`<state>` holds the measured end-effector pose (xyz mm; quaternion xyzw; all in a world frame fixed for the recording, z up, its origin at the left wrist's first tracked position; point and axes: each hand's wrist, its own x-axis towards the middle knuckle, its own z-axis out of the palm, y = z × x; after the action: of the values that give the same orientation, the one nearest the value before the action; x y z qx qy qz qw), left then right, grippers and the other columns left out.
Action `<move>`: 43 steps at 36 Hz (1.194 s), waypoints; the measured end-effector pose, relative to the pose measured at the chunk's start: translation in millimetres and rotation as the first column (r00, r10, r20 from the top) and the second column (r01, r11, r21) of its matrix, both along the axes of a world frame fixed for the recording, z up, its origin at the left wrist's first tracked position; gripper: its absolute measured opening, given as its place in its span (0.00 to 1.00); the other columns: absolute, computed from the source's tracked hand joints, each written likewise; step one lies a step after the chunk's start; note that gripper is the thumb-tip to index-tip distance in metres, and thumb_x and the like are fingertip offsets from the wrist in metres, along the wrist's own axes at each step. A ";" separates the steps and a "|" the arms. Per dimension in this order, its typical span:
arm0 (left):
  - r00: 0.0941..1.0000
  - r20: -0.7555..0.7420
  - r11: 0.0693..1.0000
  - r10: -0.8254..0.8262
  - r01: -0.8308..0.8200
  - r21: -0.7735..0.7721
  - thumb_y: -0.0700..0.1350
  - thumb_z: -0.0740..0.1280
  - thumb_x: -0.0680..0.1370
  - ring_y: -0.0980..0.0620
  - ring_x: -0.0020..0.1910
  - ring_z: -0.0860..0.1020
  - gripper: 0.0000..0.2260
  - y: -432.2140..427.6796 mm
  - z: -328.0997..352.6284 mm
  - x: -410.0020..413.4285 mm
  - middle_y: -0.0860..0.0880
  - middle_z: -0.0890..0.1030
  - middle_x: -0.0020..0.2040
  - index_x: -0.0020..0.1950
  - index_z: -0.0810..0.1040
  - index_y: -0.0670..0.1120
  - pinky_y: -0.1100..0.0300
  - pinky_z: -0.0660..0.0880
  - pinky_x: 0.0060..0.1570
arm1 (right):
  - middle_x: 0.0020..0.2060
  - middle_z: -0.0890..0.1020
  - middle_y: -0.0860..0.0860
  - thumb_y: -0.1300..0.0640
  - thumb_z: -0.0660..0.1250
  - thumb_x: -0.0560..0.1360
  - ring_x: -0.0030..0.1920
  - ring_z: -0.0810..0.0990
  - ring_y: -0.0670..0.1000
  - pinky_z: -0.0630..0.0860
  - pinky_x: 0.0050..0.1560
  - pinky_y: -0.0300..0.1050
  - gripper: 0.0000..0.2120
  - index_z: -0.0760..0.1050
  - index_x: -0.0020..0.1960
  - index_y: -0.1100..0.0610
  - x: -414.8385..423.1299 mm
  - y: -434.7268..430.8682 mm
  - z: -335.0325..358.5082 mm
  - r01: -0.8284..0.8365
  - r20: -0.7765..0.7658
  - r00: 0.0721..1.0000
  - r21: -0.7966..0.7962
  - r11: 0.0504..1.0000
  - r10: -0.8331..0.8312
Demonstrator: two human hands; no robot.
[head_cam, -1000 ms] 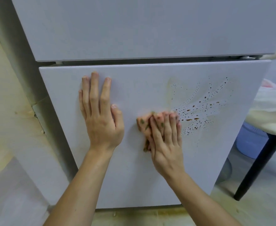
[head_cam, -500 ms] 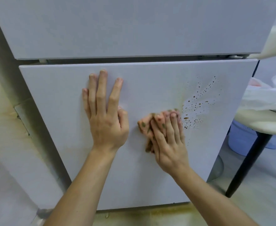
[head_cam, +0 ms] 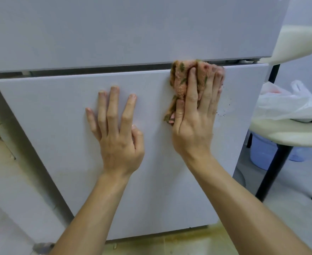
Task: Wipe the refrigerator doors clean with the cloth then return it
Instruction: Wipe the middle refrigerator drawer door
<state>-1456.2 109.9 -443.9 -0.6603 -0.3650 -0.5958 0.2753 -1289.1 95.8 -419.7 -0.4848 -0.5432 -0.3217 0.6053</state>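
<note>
The white refrigerator fills the view, with its upper door [head_cam: 133, 28] above a dark gap and its lower door [head_cam: 50, 111] below. My left hand [head_cam: 118, 133] lies flat on the middle of the lower door, fingers straight and spread. My right hand [head_cam: 195, 115] presses a crumpled pink cloth with green marks [head_cam: 181, 76] against the top edge of the lower door, fingers straight over it. A few small brown specks [head_cam: 223, 111] show on the door just right of that hand.
A white round table [head_cam: 287, 133] on black legs [head_cam: 274, 166] stands close to the right of the fridge, with a white plastic bag [head_cam: 289, 103] on it. A pale blue bucket [head_cam: 263, 153] sits under it. A wall [head_cam: 8, 181] is at the left.
My right hand has swept the cloth up and to the right, from mid-door to the door's top edge. Most of the brown spatter is gone. My left hand has stayed flat on the door.
</note>
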 end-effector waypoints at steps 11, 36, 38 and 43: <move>0.990 0.137 0.999 0.042 -0.045 0.019 0.30 0.66 0.68 0.34 0.80 0.62 0.32 -3.8 7.2 23.1 0.37 0.68 0.78 0.73 0.76 0.41 0.29 0.51 0.79 | 0.85 0.46 0.52 0.55 0.58 0.85 0.85 0.47 0.56 0.46 0.84 0.57 0.32 0.49 0.86 0.50 57.3 -19.6 -144.2 0.056 0.408 0.913 -0.173 0.983 0.020; 0.982 0.188 0.999 -0.010 0.015 -0.028 0.32 0.64 0.68 0.28 0.79 0.61 0.29 -10.7 13.2 36.5 0.31 0.67 0.77 0.70 0.75 0.36 0.29 0.52 0.78 | 0.83 0.52 0.57 0.50 0.52 0.88 0.85 0.44 0.58 0.49 0.83 0.63 0.25 0.57 0.83 0.56 81.6 -21.3 -114.5 0.009 0.124 0.992 -0.169 0.986 0.013; 0.983 0.186 0.999 -0.013 0.019 -0.027 0.32 0.65 0.68 0.28 0.79 0.61 0.28 -9.5 13.5 37.4 0.31 0.66 0.77 0.70 0.75 0.36 0.29 0.52 0.78 | 0.85 0.46 0.50 0.49 0.52 0.88 0.85 0.43 0.57 0.47 0.83 0.61 0.27 0.50 0.85 0.49 88.3 -23.0 -117.4 0.018 0.191 0.981 -0.188 0.982 0.019; 0.989 0.149 0.999 0.021 -0.017 -0.028 0.37 0.70 0.70 0.30 0.79 0.61 0.28 -5.4 9.3 36.1 0.32 0.66 0.78 0.72 0.77 0.41 0.30 0.53 0.78 | 0.83 0.54 0.62 0.50 0.50 0.88 0.84 0.41 0.57 0.44 0.83 0.61 0.26 0.54 0.84 0.56 83.7 -24.4 -84.0 -0.014 0.112 0.993 -0.200 0.980 0.037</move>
<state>-1420.1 104.5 -434.7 -0.6139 -0.3987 -0.6361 0.2441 -1205.4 71.4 -503.7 -0.5164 -0.6129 -0.2856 0.5255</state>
